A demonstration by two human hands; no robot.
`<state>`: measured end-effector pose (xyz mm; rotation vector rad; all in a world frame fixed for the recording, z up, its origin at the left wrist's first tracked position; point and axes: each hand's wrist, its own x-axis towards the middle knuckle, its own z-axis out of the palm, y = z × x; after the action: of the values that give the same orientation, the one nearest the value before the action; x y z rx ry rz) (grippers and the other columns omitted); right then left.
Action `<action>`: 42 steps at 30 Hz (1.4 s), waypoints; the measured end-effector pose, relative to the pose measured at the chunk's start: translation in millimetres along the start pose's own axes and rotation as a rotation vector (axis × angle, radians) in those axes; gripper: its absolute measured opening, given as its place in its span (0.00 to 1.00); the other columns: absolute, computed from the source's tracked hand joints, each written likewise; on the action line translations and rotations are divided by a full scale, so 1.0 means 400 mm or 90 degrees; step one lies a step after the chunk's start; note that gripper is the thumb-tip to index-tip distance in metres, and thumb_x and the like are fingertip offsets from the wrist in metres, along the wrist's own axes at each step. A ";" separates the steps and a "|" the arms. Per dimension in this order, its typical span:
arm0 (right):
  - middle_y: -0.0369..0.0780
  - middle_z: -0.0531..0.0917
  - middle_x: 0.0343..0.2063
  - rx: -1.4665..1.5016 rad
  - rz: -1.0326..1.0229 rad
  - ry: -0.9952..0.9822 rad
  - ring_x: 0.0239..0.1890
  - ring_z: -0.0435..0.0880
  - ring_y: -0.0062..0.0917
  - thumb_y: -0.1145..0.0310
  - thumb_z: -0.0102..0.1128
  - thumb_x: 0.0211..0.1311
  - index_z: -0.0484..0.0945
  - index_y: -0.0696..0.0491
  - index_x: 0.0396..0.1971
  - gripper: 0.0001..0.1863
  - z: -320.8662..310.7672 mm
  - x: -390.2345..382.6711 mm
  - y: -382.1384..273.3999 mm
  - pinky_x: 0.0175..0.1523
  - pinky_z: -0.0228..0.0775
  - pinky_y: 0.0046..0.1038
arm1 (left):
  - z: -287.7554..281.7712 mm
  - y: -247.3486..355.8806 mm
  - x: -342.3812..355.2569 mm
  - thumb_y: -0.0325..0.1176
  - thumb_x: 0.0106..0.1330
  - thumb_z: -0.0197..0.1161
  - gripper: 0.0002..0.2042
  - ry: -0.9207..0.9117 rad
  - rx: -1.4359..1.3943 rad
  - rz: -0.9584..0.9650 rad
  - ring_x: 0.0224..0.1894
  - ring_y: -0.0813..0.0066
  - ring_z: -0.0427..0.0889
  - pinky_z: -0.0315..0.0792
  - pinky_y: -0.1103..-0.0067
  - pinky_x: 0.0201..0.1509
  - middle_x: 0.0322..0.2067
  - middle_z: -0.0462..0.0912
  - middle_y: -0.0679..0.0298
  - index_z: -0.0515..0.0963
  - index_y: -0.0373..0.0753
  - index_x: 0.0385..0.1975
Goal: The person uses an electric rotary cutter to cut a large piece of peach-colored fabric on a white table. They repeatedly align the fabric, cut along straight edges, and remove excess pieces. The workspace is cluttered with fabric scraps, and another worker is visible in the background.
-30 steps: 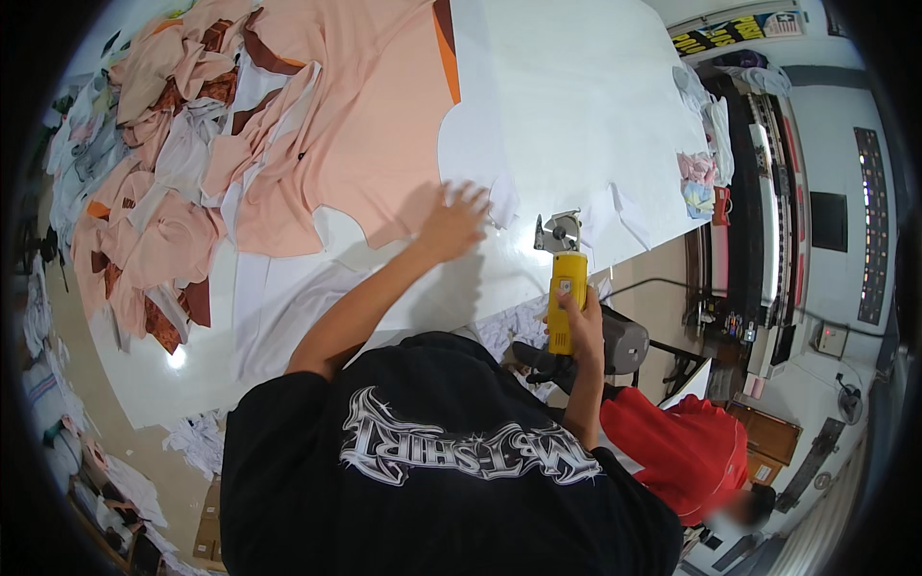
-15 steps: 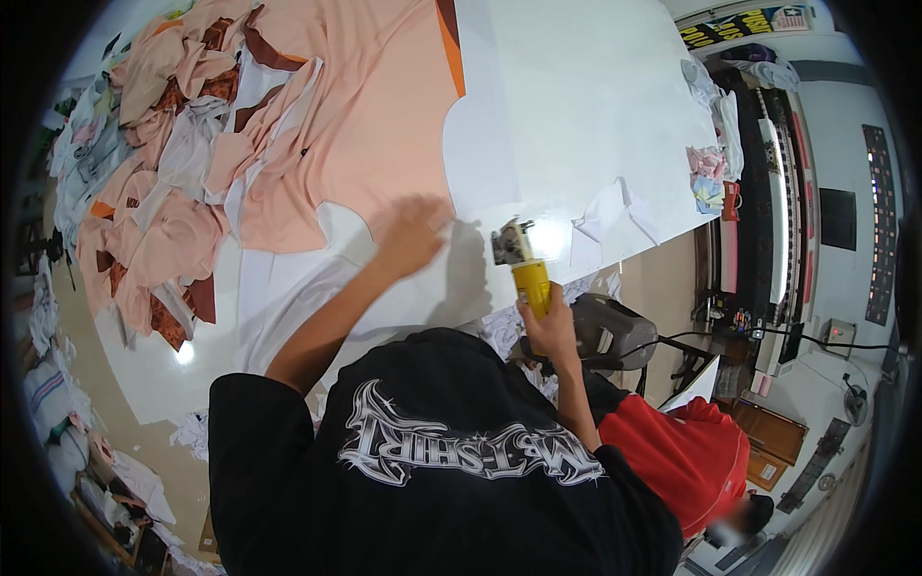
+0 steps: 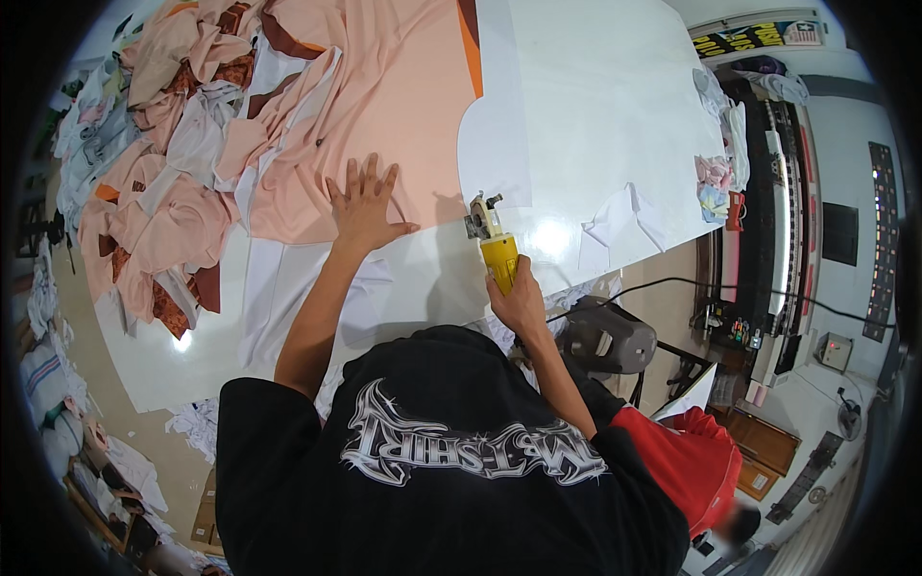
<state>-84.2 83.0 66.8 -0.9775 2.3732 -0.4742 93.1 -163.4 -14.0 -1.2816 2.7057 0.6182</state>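
My left hand (image 3: 365, 213) lies flat, fingers spread, on a large peach fabric panel (image 3: 413, 125) near its lower edge. An orange and brown strip (image 3: 469, 48) runs along the panel's upper right side, and white cloth with a curved edge (image 3: 499, 144) lies beside it. In my right hand (image 3: 520, 305) is a yellow handheld electric fabric cutter (image 3: 498, 259), gripped by its body. Its metal cutting head is just right of the panel's lower right corner, over the white table (image 3: 595, 106); whether the blade touches cloth I cannot tell.
Crumpled peach, white and brown cloth (image 3: 182, 211) is heaped on the left. A white scrap (image 3: 624, 221) lies right of the cutter. The black cord (image 3: 672, 281) trails rightward. A grey plastic chair (image 3: 610, 336) and a person in red (image 3: 677, 466) are at the lower right.
My left hand has moved left and settled flat on the peach panel. My right hand has brought the cutter left, closer to the panel's corner. The cord has risen across the right side.
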 end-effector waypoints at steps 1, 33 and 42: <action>0.65 0.81 0.37 -0.005 -0.002 0.001 0.42 0.82 0.64 0.61 0.64 0.66 0.64 0.63 0.49 0.24 0.002 0.003 -0.004 0.44 0.75 0.54 | -0.001 0.000 0.000 0.71 0.47 0.72 0.59 -0.003 -0.003 0.000 0.83 0.44 0.32 0.28 0.32 0.75 0.82 0.41 0.58 0.53 0.58 0.80; 0.63 0.84 0.34 -0.015 0.025 0.035 0.35 0.88 0.58 0.56 0.62 0.67 0.61 0.62 0.47 0.27 0.032 0.303 -0.184 0.38 0.81 0.49 | 0.024 -0.008 -0.007 0.65 0.43 0.76 0.56 0.089 -0.112 0.009 0.83 0.48 0.35 0.24 0.35 0.77 0.81 0.48 0.58 0.61 0.57 0.78; 0.63 0.84 0.38 -0.027 0.054 0.073 0.39 0.88 0.56 0.55 0.63 0.65 0.62 0.61 0.47 0.27 0.037 0.402 -0.236 0.42 0.83 0.48 | 0.008 -0.006 -0.010 0.69 0.43 0.76 0.57 0.061 -0.109 -0.003 0.83 0.49 0.36 0.25 0.36 0.77 0.81 0.48 0.59 0.60 0.58 0.78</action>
<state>-121.0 -99.6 48.2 -0.8862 2.5255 -0.4612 97.1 -160.4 -16.8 -1.3887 2.7780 0.8234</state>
